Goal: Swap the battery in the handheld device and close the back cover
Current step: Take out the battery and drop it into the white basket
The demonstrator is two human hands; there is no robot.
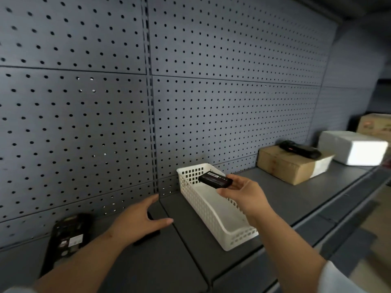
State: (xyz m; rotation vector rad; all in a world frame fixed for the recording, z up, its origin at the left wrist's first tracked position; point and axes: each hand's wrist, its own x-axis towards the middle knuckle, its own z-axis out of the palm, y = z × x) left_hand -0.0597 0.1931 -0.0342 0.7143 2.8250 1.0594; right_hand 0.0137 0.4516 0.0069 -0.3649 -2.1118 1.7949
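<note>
Right hand (243,193) pinching battery (215,179) above basket (213,212); left hand (139,220) spread flat on shelf (275,193).

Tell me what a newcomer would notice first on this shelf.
First, the right hand holding a black battery above the far end of the white basket at centre. Next, the left hand spread over a flat black piece, with the opened handheld device lying back-up at lower left.

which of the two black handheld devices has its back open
The handheld device lying at the left near the pegboard; the other device sits closed on the cardboard box.
</note>
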